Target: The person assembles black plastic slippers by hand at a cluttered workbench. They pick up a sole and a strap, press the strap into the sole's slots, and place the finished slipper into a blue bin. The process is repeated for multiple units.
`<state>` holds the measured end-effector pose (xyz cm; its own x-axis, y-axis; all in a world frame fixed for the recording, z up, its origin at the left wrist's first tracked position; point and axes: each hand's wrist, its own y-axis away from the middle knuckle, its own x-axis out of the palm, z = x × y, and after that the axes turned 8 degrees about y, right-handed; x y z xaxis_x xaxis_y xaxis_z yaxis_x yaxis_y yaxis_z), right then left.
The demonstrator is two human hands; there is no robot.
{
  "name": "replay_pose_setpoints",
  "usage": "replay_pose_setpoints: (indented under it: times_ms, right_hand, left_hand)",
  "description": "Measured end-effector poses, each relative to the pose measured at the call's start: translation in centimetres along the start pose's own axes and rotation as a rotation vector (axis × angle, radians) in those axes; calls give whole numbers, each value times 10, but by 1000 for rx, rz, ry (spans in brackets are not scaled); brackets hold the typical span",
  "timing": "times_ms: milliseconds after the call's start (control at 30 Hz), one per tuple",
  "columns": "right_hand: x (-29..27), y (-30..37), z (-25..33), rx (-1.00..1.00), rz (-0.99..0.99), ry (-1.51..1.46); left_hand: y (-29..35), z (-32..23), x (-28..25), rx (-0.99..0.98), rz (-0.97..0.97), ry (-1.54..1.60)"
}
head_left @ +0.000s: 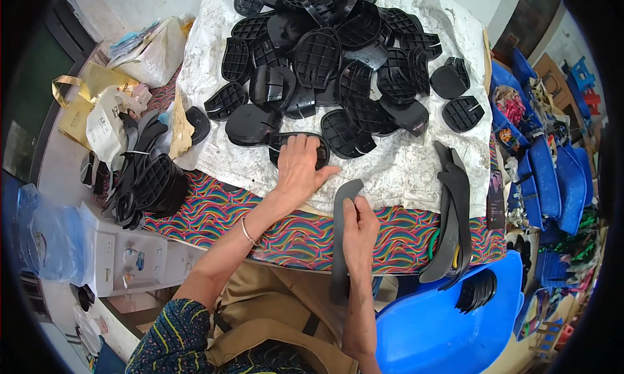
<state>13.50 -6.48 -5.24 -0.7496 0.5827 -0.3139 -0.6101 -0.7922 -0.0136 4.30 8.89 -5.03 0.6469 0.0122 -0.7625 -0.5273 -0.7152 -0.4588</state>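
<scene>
My left hand [299, 169] reaches to the near edge of a big pile of black ribbed, heel-shaped pieces [317, 58]. Its fingers bend over one black heel-shaped piece [281, 140], and the thumb points right along that piece's near side. Part of the piece is hidden beneath the hand. In my right hand [359, 234], a long dark grey curved strip [339, 244] is pinched between thumb and fingers. The strip hangs upright across the table's front edge, its curved tip just above the white cloth [403, 172].
More dark strips [450, 224] lie over the table's right front edge, above a blue tub [448, 328] holding black pieces. A bundle of strips and heel-shaped pieces [153, 179] stands at left, near a gold bag [75, 107]. Blue baskets [546, 179] line the right side.
</scene>
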Motion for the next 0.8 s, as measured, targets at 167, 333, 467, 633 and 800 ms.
replay_pose_setpoints:
  times_ms: [167, 333, 467, 633, 800]
  right_hand:
    - [-3, 0, 8, -53, -16, 123]
    - [-6, -1, 6, -30, 6, 140]
    - [-3, -3, -1, -47, 4, 123]
    - [-6, -3, 6, 0, 35, 86]
    - [-4, -3, 3, -33, 27, 85]
  left_hand:
    - [-1, 9, -2, -4, 10, 7]
    - [-9, 6, -9, 85, -8, 83]
    - [-17, 9, -14, 114, -9, 164]
    - [-27, 9, -25, 48, 16, 279]
    - [-39, 21, -39, -104, -18, 496]
